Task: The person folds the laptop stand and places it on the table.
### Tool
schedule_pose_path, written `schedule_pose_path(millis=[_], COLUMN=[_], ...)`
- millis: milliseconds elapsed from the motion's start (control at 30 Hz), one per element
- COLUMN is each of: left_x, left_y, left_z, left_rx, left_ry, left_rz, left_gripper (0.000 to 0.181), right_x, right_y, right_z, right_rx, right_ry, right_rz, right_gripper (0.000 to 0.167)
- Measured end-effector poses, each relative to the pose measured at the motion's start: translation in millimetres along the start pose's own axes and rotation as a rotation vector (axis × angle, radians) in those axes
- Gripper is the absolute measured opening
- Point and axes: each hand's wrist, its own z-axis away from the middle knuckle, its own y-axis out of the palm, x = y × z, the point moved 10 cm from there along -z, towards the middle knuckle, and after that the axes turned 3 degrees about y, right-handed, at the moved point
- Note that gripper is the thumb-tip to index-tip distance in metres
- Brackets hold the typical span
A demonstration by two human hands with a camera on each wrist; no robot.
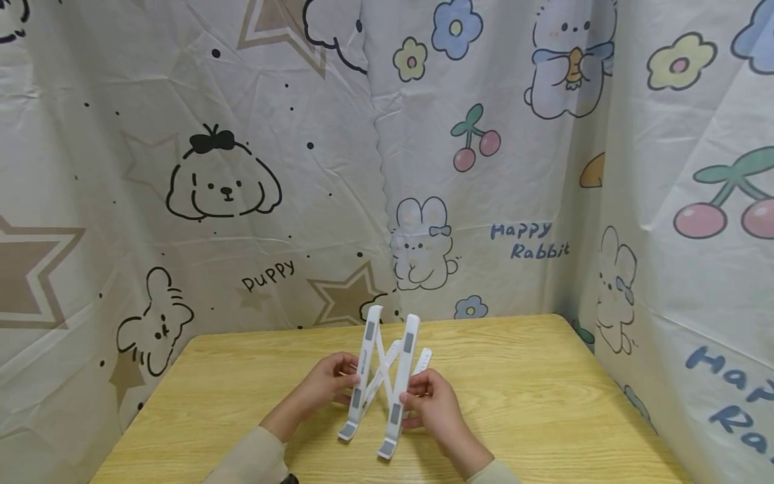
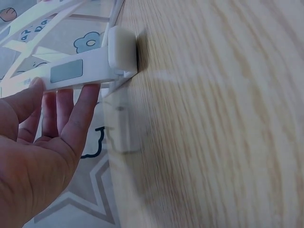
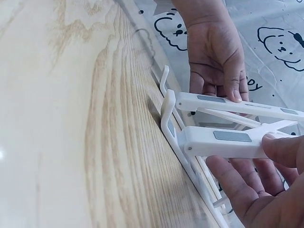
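Observation:
A white folding laptop stand with grey pads and crossed struts stands unfolded on the table, its two long arms sloping up and away. On its left arm my left hand has a grip, thumb on the face and fingers behind. My right hand holds the other arm the same way. In the left wrist view, the thumb and fingers of the left hand pinch the arm near a grey pad. The right wrist view has both hands on the stand, its hooked lower ends close to the tabletop.
The wood-grain table reaches back to a cloth curtain printed with puppies, rabbits, flowers and cherries. More of this cloth hangs along the right side. A dark object shows at the left sleeve's cuff.

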Motion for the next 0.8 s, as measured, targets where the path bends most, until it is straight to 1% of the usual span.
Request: schedule_pose_path(millis=[167,300,533,700,800], left_x=[-0.1,-2.3,-3.2,-1.9,-3.2], left_y=[4.3,8.5,13.4,17.8,19.1], left_z=[0.6,2.3,7.8,11.5,14.2], left_rx=[0.019,0.014,-0.022,-0.054,-0.084], left_ry=[0.002,0.010,0.011,0.003,0.004], left_rz=[0.018,0.036,0.071,0.102,0.100], left_gripper=[0.030,0.029,0.026,0.026,0.026], right_x=[1,3,4,7,8], right_y=[-4,-7,-9,-13,-14], right_z=[-2.4,-4.7,-8.0,-9.1,-10.6], right_rx=[0.016,0.047,0.087,0.083,0.085], right_ry=[-0.014,-0.017,-0.014,-0.016,-0.014], right_rz=[0.003,0.014,0.023,0.046,0.055], right_gripper=[0.032,0.030,0.029,0.028,0.029])
